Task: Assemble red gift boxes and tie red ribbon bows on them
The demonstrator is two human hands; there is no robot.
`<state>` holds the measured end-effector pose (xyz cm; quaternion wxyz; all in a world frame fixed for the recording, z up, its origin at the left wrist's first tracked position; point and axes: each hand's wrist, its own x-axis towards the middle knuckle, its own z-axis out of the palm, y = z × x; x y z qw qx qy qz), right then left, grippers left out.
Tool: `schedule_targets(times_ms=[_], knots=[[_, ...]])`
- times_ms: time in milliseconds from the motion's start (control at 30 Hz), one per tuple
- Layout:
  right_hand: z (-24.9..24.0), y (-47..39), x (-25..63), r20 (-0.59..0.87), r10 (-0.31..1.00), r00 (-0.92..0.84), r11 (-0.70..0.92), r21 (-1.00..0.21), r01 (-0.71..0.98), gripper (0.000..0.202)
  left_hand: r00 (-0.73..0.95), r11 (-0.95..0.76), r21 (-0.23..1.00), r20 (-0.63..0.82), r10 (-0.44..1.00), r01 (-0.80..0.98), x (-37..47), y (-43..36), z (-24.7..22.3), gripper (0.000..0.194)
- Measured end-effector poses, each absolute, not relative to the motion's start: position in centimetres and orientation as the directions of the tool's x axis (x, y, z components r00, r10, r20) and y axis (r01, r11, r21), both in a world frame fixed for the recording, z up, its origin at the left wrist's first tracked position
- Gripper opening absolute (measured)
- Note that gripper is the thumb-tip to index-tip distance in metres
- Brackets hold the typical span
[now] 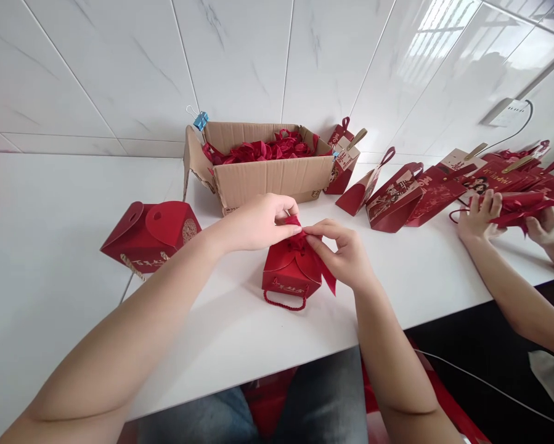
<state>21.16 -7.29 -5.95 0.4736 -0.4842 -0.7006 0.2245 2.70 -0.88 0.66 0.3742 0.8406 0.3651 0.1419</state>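
Left grip (262, 225) and right grip (344, 253) pinch red ribbon (328, 277); the box (281, 262) beneath is folded shut, tying seemingly unfinished.

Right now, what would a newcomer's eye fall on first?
Probably the small red card gift box at centre, where the left hand and right hand pinch a glossy red ribbon over its top. Next, the open brown cardboard carton behind it, heaped with crumpled red ribbons.

Both hands (264, 223) at the red ribbon (297, 240) atop a red box (281, 264), a cardboard carton (274, 182) behind.
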Motion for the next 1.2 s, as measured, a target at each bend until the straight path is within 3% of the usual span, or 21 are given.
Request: schedule_targets(times_ms=[400, 567, 700, 833, 1033, 1200], knots=[[-6.1, -7.3, 20.6, 0.484, 0.87, -0.093, 0.437, -0.671, 0.599, 0.018, 0.628, -0.407, 0.718, -0.053, 0.777, 0.565, 3.0, -0.9, 0.2, 0.018], [-6.3, -7.3, 20.5, 0.491, 0.868, -0.076, 0.434, -0.675, 0.597, 0.009, 0.646, -0.427, 0.718, -0.041, 0.762, 0.549, 2.9, -1.2, 0.5, 0.017], [-6.2, -7.5, 20.4, 0.483, 0.875, -0.022, 0.399, -0.696, 0.597, 0.017, 0.677, -0.44, 0.729, -0.044, 0.734, 0.525, 2.7, -1.4, 0.6, 0.019], [-6.3, -7.5, 20.2, 0.455, 0.891, -0.006, 0.387, -0.75, 0.537, 0.027, 0.721, -0.501, 0.709, -0.014, 0.693, 0.496, 2.6, -1.2, 0.3, 0.024], [-6.3, -7.4, 20.1, 0.396, 0.918, -0.017, 0.372, -0.846, 0.382, 0.023, 0.704, -0.541, 0.681, 0.052, 0.708, 0.493, 2.6, -1.0, -0.3, 0.022], [-6.5, -7.2, 20.1, 0.272, 0.962, -0.002, 0.267, -0.943, 0.201, 0.023, 0.684, -0.548, 0.669, 0.08, 0.725, 0.503, 3.0, -1.3, -0.6, 0.024]])
